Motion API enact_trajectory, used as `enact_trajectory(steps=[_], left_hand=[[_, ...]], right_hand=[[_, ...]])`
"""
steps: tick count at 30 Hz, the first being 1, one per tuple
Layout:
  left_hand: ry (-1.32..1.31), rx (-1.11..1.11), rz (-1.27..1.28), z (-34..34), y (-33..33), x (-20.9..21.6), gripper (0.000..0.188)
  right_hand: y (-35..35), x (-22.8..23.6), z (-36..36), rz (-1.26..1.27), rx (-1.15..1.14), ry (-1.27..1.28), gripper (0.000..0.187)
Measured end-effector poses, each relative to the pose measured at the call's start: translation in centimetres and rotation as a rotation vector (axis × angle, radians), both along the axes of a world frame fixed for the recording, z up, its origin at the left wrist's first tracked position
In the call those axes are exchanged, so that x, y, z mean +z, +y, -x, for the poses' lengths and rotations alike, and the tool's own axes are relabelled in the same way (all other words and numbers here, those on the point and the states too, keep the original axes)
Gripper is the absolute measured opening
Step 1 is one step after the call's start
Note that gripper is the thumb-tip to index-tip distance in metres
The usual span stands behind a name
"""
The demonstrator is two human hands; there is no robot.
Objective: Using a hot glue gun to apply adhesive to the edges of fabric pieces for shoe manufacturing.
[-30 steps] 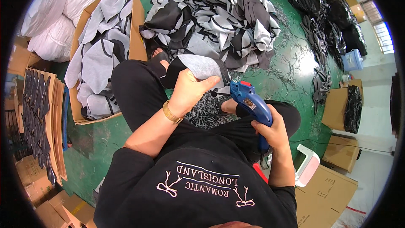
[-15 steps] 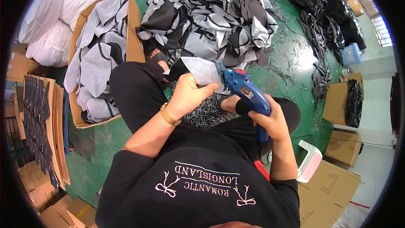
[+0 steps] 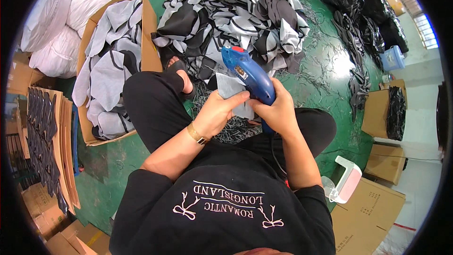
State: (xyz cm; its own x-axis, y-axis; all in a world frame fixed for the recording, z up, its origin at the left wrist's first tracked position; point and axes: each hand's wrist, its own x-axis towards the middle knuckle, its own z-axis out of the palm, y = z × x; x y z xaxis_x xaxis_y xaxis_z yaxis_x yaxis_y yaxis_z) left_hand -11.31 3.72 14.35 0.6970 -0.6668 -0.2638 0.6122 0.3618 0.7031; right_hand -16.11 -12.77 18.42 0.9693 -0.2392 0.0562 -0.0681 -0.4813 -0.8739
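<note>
My right hand (image 3: 279,109) is wrapped round the handle of a blue handheld electric cutter (image 3: 255,76) with a red button near its front. The cutter points away and to the left, and its blade is hidden beneath its head. Between the thumb and fingers of my left hand (image 3: 218,112) is a light grey fabric piece (image 3: 228,85). Part of the fabric passes under the cutter's body. My left thumb reaches close to the cutter's handle; I cannot tell whether they touch.
A large heap of grey and black fabric pieces (image 3: 269,14) lies ahead on the green floor. An open cardboard box (image 3: 147,42) of similar pieces stands at left. Thin offcut strips (image 3: 321,73) litter the floor. Black bags line the far right, and a pink-and-white stool (image 3: 348,185) stands near right.
The cutter has swung left and inward, with my right hand closer to my left. The fabric now lies partly under the cutter's body, and its blade is out of sight.
</note>
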Motion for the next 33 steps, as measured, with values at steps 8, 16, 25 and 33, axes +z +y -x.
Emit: enact_trajectory(steps=[8, 16, 25, 33], left_hand=[[0.156, -0.022, 0.202, -2.1, 1.0, -0.6, 0.025], [0.237, -0.069, 0.261, -2.7, 1.2, -1.3, 0.028], [0.166, -0.189, 0.24, -3.1, 1.4, -0.4, 0.034], [0.125, -0.146, 0.208, -2.4, 1.0, 0.7, 0.028]], right_hand=[[-3.3, -0.3, 3.1, -0.738, 0.054, 0.187, 0.041], [-6.2, -2.5, 8.0, -0.898, 0.105, 0.452, 0.049], [-7.1, -2.6, 8.6, -0.919, 0.198, 0.618, 0.045], [-6.4, -3.0, 8.7, -0.978, 0.191, 0.584, 0.043]])
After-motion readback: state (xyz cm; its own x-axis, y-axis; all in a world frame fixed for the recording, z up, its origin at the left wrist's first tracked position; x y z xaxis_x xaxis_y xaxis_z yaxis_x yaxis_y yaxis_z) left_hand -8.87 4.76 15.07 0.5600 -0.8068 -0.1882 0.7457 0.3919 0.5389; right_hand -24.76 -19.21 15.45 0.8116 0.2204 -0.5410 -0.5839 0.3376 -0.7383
